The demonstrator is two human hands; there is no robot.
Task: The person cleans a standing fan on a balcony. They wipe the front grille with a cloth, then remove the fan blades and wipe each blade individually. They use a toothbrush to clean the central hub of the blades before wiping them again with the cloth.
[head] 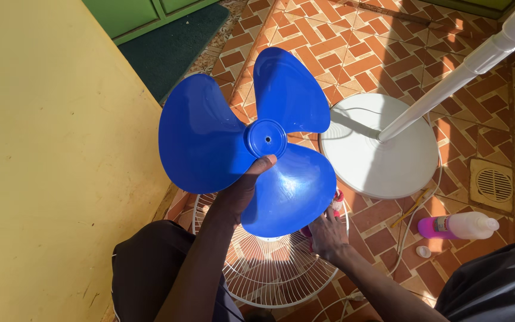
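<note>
Left hand (241, 192) grips the blue fan blade (242, 140) at its hub; below the blade, right hand (327, 231) seemingly closed on a pink cloth (334, 206), above the white grille (269, 268).

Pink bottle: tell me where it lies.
The pink bottle lies on its side on the brick floor at lower right, beside the white fan base.

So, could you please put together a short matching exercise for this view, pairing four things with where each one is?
Things:
1. blue fan blade
2. white wire grille
3. bottle
4. floor drain

Places:
A. lying on its side on the tiles, at the right
B. set into the tiled floor, at the far right
C. held up in the left hand
D. flat on the floor, under the right hand

Pairs: 1-C, 2-D, 3-A, 4-B
</note>
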